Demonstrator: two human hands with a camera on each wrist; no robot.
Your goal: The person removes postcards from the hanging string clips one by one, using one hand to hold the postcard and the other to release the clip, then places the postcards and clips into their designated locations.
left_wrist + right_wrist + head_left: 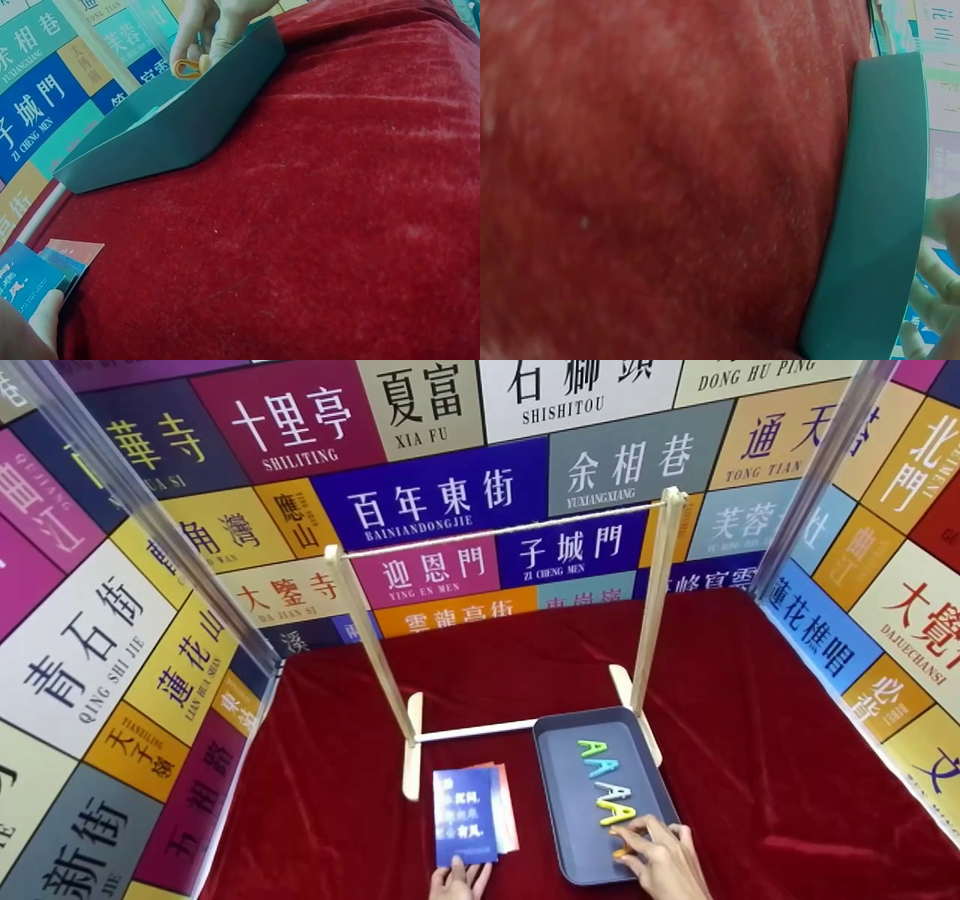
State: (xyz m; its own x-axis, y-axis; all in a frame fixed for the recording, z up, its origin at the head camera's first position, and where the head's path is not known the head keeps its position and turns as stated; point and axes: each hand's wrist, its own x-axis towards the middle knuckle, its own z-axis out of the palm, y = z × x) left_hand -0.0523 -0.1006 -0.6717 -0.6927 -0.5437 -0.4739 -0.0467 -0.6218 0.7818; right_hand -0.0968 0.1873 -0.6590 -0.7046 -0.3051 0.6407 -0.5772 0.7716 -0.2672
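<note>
In the head view, my left hand [459,881] pinches the lower edge of a dark blue printed card [465,817]; its thumb [46,319] lies over the card's edge in the left wrist view. Other cards [508,810], one of them orange-red, show behind it. My right hand [664,855] reaches into the dark grey tray [574,866], thumb and fingers pinching an orange clothespin [621,853]. Just above it in the tray, a yellow clothespin [616,812], a whitish one, a blue one [602,767] and a green one [592,748] lie in a column.
A wooden frame [651,607] with two uprights stands behind the cards and tray, a string [495,529] stretched between its tops and a white bar [480,730] low down. Dark red cloth [330,780] covers the table. Panels with printed signs [427,495] surround it on three sides.
</note>
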